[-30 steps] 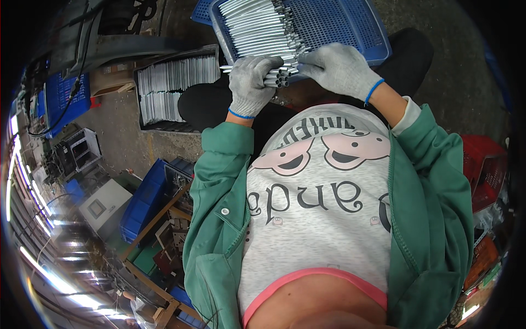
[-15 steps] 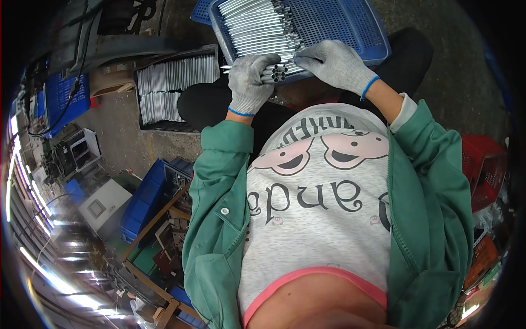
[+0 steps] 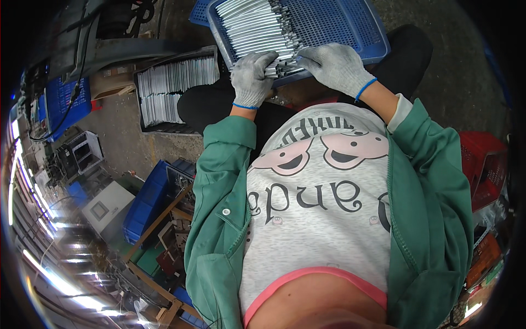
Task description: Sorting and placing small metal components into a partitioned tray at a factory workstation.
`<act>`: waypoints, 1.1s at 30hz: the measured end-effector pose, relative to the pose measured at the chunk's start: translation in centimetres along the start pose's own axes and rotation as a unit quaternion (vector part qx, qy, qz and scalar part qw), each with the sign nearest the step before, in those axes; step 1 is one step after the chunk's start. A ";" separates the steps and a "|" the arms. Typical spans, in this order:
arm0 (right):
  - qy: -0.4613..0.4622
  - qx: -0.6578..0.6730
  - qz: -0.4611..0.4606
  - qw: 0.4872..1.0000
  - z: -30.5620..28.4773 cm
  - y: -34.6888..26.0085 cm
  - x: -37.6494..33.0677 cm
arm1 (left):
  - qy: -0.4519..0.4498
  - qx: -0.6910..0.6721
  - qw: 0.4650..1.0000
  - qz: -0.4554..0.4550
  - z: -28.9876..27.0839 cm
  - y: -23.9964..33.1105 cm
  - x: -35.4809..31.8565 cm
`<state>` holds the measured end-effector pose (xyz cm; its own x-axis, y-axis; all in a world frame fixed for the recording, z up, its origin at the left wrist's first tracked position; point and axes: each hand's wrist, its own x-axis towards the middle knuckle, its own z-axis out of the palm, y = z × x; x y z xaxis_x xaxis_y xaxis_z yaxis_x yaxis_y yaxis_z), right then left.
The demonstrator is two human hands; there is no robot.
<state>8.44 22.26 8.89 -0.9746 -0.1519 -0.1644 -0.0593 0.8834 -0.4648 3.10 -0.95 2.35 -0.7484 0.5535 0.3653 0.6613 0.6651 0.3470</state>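
Note:
My left hand (image 3: pixel 252 79), in a grey knitted glove with a blue cuff, is closed around several short metal tubes (image 3: pixel 272 69) at the near rim of a blue basket. Their open ends point right, and my palm and fingers cover the rest. My right hand (image 3: pixel 335 66), gloved the same way, has its fingers bent together beside the tube ends; what they pinch, if anything, is hidden. Inside the blue basket (image 3: pixel 378 52) a layer of silvery tubes (image 3: pixel 255 30) lies side by side on the left, with the perforated bottom showing on the right.
Left of my knee stands a dark crate (image 3: pixel 143 118) packed with rows of similar tubes (image 3: pixel 175 77). Farther left are a blue perforated crate (image 3: pixel 68 107) and hanging cables. A red crate (image 3: pixel 482 167) stands at the right, and a blue bin (image 3: pixel 145 203) at the lower left.
The held tubes have gone lower, toward the tubes in the basket, and their round ends face me less. My left hand has shifted slightly up and right; the right stays close to the ends.

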 end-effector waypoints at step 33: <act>0.013 0.085 -0.035 0.996 -1.5 -0.6 0.4 | 0.054 0.000 0.992 0.111 -4.4 1.6 0.8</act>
<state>7.71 22.36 10.43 -0.9745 -0.1980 -0.1052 -0.0927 0.7828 -0.6154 3.74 -1.67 7.02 -0.5739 0.6299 0.5233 0.8098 0.5318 0.2480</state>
